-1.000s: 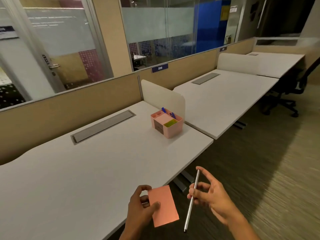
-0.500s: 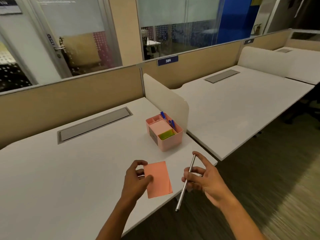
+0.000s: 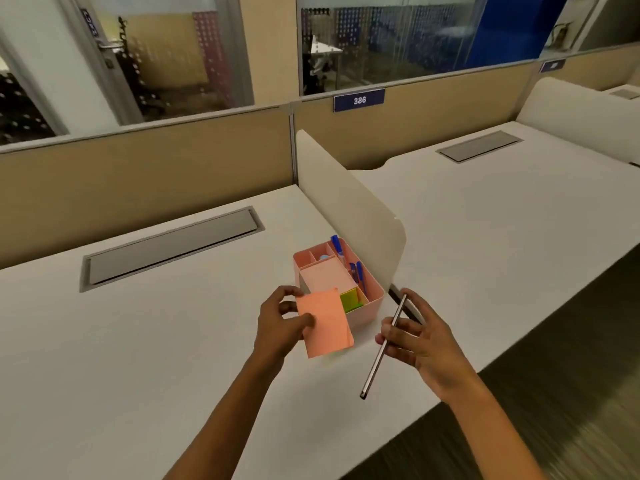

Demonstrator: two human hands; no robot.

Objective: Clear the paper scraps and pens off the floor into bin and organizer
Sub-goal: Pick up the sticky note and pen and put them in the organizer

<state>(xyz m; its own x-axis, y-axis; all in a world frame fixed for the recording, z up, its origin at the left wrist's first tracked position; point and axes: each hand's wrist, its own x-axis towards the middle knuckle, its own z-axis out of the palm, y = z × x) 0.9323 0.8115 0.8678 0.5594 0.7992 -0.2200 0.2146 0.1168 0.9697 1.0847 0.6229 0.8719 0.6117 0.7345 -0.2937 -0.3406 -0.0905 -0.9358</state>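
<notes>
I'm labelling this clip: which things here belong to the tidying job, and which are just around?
Job: orange paper in left hand; silver pen in right hand; pink organizer.
Just around: desk divider; grey cable cover; number plate 386.

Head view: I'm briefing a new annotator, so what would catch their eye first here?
The two hands at lower centre: the left hand pinches a salmon paper slip, and the right hand holds a slim silver pen. Just beyond them a pink organizer stands on the white desk beside a cream divider, with blue pens and coloured notes inside.
</notes>
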